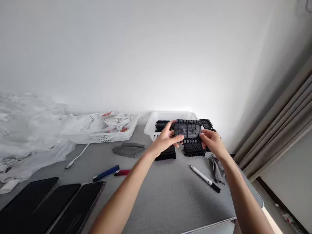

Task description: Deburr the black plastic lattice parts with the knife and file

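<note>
the left hand [165, 138] and the right hand [212, 139] are both closed on the two ends of a black plastic part [188, 130], which they hold flat and a little above the grey surface [165, 195]. the part is just in front of a white basket [170, 115] with more black pieces inside, and over two low black stacks [193, 149] on the surface. a white marker [204, 178] and a grey cloth [217, 169] lie near the right forearm.
</note>
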A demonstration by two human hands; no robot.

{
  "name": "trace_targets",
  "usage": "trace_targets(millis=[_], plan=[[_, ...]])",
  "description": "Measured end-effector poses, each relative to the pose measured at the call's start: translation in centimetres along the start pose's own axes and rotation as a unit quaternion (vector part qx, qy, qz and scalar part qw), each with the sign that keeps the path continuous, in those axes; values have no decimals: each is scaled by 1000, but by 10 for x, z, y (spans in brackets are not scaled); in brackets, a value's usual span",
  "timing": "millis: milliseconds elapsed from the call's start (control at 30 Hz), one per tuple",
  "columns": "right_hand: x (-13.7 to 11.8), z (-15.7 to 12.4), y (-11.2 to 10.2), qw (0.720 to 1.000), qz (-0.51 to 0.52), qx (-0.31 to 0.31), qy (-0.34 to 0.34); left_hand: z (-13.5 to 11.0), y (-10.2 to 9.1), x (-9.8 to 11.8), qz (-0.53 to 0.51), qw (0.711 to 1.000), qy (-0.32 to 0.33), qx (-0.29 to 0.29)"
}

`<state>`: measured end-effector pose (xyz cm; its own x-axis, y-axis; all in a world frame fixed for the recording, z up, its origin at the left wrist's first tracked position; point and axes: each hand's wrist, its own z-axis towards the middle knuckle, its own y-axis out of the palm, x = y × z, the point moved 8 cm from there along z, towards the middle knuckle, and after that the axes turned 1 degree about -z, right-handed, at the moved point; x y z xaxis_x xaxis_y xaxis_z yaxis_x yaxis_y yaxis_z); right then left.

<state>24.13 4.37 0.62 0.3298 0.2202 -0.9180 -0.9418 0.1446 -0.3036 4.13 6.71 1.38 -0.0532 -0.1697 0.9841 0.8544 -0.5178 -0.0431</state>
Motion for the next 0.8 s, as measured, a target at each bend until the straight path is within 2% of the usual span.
trace_targets(millis=[100,167,267,300,367,433,467,533,600,800], plan=[[-9,1,0,1000,1,-19,-23,2,2,0,-15,999,30,-1],[-8,2,-9,999,-25,-26,-30,3,-2,-2,-15,999,35,12],[16,2,-43,989,-145,12,-9,4,-13,-7,-3,999,24,41],[29,2,-58,974,-221,38,7,4,-18,-8,-1,998,24,50],[67,-2,-85,925,-367,62,77,4,-25,-8,-1,997,31,66],[115,-9,-101,856,-481,25,187,5,-29,-8,-2,996,35,76],[133,-12,-106,843,-495,18,212,5,-31,-8,-2,996,34,80],[160,-17,-108,828,-508,7,237,6,-31,-9,2,996,30,85],[176,-18,-105,824,-511,0,245,6,-31,-11,10,996,29,87],[192,-15,-99,818,-518,-26,248,6,-33,-10,10,995,43,88]])
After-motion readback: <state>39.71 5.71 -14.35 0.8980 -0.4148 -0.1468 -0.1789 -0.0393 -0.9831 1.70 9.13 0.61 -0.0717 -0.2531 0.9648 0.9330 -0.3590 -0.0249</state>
